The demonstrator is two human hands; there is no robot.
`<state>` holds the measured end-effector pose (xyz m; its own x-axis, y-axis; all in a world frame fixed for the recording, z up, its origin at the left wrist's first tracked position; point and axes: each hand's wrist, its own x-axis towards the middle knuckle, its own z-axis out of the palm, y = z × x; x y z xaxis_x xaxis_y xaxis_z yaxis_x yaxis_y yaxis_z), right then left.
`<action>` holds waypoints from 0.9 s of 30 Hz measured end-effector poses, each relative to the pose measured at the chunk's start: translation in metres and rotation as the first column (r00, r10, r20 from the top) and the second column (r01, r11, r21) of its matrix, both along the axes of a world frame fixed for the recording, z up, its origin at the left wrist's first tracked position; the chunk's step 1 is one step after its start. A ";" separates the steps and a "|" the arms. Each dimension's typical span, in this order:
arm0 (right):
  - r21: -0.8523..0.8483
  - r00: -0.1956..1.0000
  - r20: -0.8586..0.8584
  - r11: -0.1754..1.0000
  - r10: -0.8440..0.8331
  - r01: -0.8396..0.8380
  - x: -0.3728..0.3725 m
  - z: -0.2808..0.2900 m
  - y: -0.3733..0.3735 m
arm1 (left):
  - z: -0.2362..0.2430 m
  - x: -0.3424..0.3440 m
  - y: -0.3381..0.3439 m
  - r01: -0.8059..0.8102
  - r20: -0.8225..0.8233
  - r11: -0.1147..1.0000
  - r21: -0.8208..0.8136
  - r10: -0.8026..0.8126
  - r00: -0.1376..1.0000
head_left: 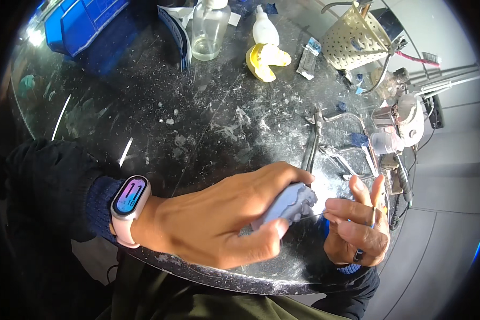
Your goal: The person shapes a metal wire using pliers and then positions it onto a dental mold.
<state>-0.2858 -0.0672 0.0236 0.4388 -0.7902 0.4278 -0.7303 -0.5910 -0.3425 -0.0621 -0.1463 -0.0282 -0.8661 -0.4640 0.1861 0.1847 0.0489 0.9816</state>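
Observation:
My left hand grips a pale grey-blue dental cast between thumb and fingers, just above the near edge of the black round table. A watch with a pink strap sits on that wrist. My right hand is right beside the cast, fingers pinched on a thin wire whose end touches the model. A dark ring is on one finger of that hand.
Pliers and bent wire pieces lie just beyond my hands. A yellow dental cast, a white bottle, a clear bottle, a perforated metal basket and blue bins stand at the back. A white handpiece device sits on the right.

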 end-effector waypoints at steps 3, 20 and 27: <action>-0.122 1.000 0.013 0.992 0.026 -0.024 0.001 -0.003 -0.004 | 0.000 0.001 0.001 0.013 -0.051 0.994 0.111 -0.007 0.999; -0.409 0.980 0.045 0.892 -0.192 0.194 0.005 0.027 0.134 | 0.014 0.025 0.049 -0.467 0.011 0.860 -0.208 0.479 0.878; -0.339 0.779 0.454 0.725 -0.432 0.599 0.037 -0.020 0.173 | 0.015 0.027 0.054 -0.444 0.003 0.481 -0.756 0.680 0.733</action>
<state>-0.2487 0.1056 0.0032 -0.2097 -0.5330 0.8197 -0.8609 -0.2969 -0.4132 -0.0348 -0.0921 -0.0131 -0.5248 -0.7098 0.4699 -0.3927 0.6917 0.6061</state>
